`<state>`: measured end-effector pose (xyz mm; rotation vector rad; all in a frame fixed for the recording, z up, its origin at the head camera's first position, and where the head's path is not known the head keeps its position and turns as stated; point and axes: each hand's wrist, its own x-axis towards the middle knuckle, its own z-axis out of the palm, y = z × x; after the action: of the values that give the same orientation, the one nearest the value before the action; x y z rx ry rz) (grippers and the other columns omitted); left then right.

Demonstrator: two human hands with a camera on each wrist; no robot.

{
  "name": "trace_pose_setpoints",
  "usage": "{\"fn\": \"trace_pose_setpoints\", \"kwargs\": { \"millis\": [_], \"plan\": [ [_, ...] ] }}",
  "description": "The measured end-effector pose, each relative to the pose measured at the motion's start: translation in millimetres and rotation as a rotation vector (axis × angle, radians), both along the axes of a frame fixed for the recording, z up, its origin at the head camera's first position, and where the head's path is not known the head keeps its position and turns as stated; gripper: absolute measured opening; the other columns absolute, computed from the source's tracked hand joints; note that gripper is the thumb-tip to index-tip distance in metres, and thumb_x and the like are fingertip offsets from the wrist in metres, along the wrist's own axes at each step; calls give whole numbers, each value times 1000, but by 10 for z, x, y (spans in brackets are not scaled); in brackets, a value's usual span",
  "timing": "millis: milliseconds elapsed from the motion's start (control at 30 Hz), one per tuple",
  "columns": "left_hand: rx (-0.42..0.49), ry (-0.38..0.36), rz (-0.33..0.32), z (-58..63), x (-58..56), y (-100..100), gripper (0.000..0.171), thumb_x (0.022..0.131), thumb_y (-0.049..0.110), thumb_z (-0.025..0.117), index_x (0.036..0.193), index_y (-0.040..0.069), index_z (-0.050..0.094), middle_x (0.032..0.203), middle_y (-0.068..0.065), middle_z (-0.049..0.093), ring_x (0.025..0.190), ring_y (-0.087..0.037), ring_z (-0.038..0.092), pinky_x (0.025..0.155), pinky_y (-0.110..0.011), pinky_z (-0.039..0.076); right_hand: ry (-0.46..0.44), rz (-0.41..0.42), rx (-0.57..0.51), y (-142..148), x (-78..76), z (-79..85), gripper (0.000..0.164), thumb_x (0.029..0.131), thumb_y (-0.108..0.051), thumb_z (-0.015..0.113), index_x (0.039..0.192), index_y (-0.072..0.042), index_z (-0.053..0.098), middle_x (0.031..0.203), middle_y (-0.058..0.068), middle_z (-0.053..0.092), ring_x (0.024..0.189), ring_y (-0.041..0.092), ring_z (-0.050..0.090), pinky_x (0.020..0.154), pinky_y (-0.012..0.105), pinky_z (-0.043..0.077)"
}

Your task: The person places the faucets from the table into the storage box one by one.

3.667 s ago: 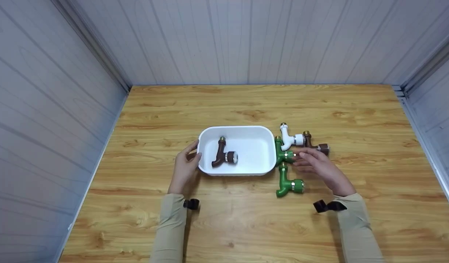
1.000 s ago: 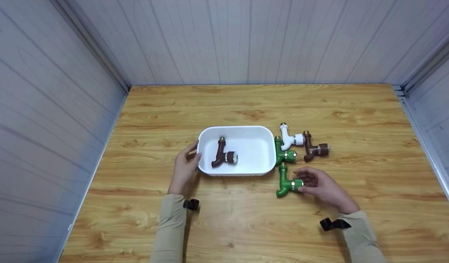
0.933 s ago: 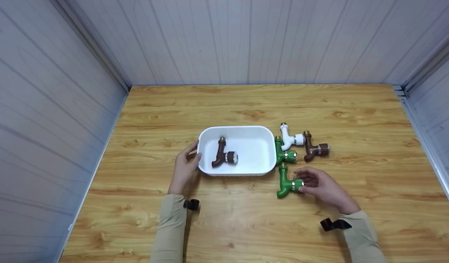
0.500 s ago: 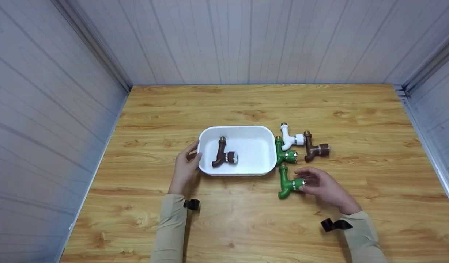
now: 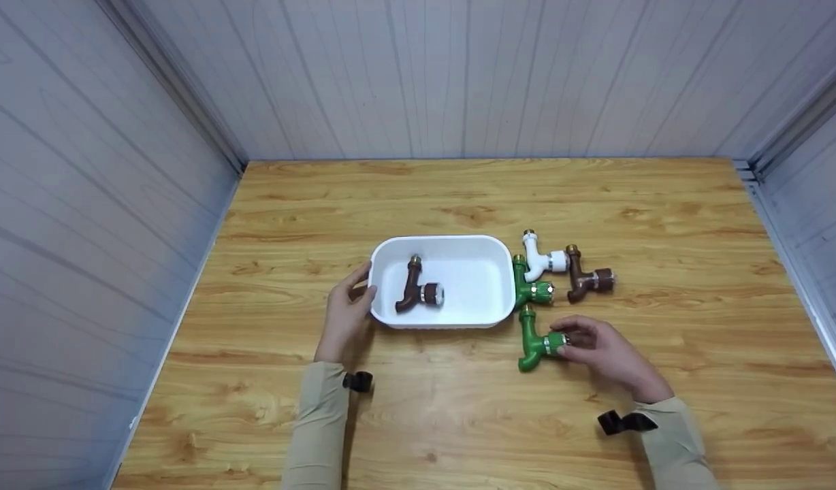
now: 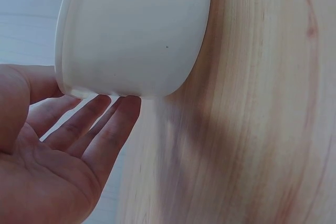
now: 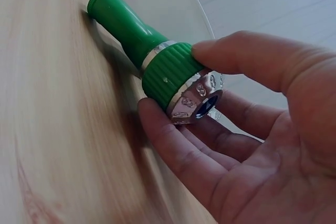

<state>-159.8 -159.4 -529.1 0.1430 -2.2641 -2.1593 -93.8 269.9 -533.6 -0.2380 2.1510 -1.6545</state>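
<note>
A white plastic tub [image 5: 476, 279] stands mid-table with a brown tap [image 5: 411, 286] lying in it. My left hand [image 5: 346, 309] rests against the tub's left end. In the left wrist view its fingertips touch the outer wall, fingers fairly straight. With thumb and fingers my right hand [image 5: 608, 350] pinches the ribbed knob of a green tap [image 5: 530, 344], close over the table in front of the tub's right corner. The right wrist view shows the knob [image 7: 170, 74] between thumb and fingers, its silver cap facing the palm.
Another green tap [image 5: 521, 289] lies right against the tub's right end. A white tap [image 5: 537, 262] is behind it, and a second brown tap [image 5: 581, 278] lies farther right. Pale panel walls [image 5: 418, 82] enclose the wooden table [image 5: 445, 408] at the back and sides.
My right hand has come nearer from the upper green tap to the lower one and taken its knob. That tap's spout has swung slightly right. The left hand has stayed at the tub.
</note>
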Motion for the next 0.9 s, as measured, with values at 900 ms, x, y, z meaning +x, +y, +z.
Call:
{"fn": "trace_pose_setpoints", "kwargs": {
  "millis": [900],
  "plan": [
    [14,34,-41,20,7,-21,46,92,-8,54,137,-4,47,131,-27,50,113,-45,54,89,-47,52,17,-61,-19,-22,34,10,44,84,-8,73,120,8,54,118,22,59,103,25,62,86,27,54]
  ]
}}
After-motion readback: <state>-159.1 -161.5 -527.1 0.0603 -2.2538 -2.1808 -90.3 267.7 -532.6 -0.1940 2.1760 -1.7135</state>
